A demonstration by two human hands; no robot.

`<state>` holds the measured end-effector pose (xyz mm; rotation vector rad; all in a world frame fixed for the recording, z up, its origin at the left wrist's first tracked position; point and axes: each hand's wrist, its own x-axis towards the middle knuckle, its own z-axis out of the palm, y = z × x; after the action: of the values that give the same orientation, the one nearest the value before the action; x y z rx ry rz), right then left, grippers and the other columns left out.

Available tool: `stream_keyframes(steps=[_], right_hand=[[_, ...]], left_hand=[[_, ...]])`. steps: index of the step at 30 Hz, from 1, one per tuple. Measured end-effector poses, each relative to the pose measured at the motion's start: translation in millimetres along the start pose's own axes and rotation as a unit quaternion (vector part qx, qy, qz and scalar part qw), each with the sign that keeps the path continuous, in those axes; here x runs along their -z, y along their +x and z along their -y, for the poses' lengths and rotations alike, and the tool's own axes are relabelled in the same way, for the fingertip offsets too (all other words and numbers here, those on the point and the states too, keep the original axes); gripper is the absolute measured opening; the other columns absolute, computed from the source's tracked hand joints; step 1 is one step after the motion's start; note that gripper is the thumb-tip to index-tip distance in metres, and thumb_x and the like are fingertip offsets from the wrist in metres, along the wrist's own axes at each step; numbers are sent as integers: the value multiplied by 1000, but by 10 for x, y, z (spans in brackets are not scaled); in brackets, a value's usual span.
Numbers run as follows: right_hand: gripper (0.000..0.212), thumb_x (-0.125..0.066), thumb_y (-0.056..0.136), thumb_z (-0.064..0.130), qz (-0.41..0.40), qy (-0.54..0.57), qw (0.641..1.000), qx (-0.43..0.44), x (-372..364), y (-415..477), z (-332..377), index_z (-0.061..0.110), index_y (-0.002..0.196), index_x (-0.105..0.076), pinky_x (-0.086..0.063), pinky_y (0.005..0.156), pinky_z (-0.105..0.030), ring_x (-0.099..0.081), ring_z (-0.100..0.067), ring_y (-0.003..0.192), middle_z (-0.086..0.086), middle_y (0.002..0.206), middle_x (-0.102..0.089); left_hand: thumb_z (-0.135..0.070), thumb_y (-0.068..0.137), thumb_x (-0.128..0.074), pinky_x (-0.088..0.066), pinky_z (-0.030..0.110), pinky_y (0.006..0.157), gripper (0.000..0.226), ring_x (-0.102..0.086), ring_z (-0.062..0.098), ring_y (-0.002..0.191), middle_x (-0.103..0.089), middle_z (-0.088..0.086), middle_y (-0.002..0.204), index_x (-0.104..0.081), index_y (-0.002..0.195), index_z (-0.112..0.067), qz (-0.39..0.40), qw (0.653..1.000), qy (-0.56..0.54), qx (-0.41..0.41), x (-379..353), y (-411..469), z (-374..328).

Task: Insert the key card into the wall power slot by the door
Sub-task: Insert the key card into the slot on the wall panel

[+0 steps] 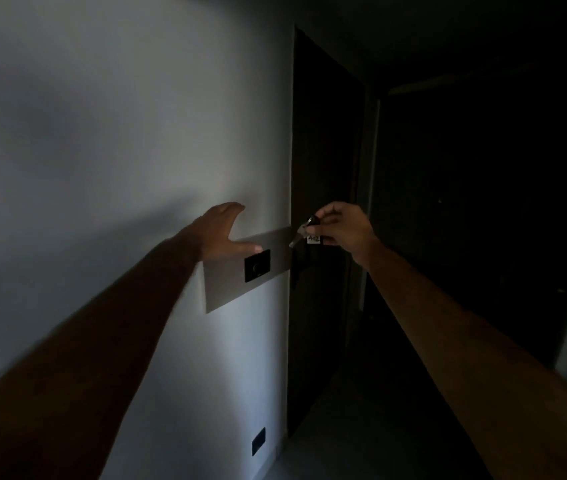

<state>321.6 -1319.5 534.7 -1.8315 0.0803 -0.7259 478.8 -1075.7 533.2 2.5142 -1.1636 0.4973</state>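
A grey metal wall plate (233,292) sits on the pale wall just left of the dark door frame, with a small black square unit (257,270) in its middle. My left hand (221,233) lies flat and open on the wall, its thumb resting on the plate's upper part beside the black unit. My right hand (340,228) is held just right of the plate, in front of the door frame, pinching a key bunch (304,233) with a metal key and a small white tag. The room is dim, and no slot opening can be made out.
A dark door frame and door (323,202) stand right of the plate, with a dark passage beyond. A black socket (258,441) sits low on the wall near the floor. The pale wall (102,133) stretches away to the left.
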Motion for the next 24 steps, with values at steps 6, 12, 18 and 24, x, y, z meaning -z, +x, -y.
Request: stream_keyframes(steps=[6,12,18,24], right_hand=[[40,-79,79,-8,37,-13,999,18,198,522,-224,-8,116,-62,-61,63,-24,-70,-25,91,-26,108,-68],[41,-81,78,-5,55,-16,998,18,301,1008,-529,-9,114,-62,-61,75,-37,-68,-29,95,-25,107,-66],[32,-82,78,-1,85,-4,996,18,191,1500,-865,6,104,-64,-57,64,-26,-68,-20,85,-15,101,-68],[35,-81,79,-3,106,30,994,6,45,1962,-1148,5,108,-63,-59,56,-16,-69,-11,78,-4,90,-68]], left_hand=[[-92,59,-57,-20,39,123,131,-22,24,153,-22,7,167,-22,159,-16,-27,999,-9,16,-220,387,-61],[-74,72,-69,-16,35,122,117,-20,24,153,-21,9,167,-22,160,-13,-49,998,-19,36,-568,662,-100],[-75,72,-69,-15,41,124,119,-14,25,155,-15,9,169,-18,161,-15,-14,996,7,83,-729,970,163],[-82,66,-67,-18,43,124,126,-17,25,154,-18,9,168,-18,160,-15,-15,996,28,83,-807,1384,417]])
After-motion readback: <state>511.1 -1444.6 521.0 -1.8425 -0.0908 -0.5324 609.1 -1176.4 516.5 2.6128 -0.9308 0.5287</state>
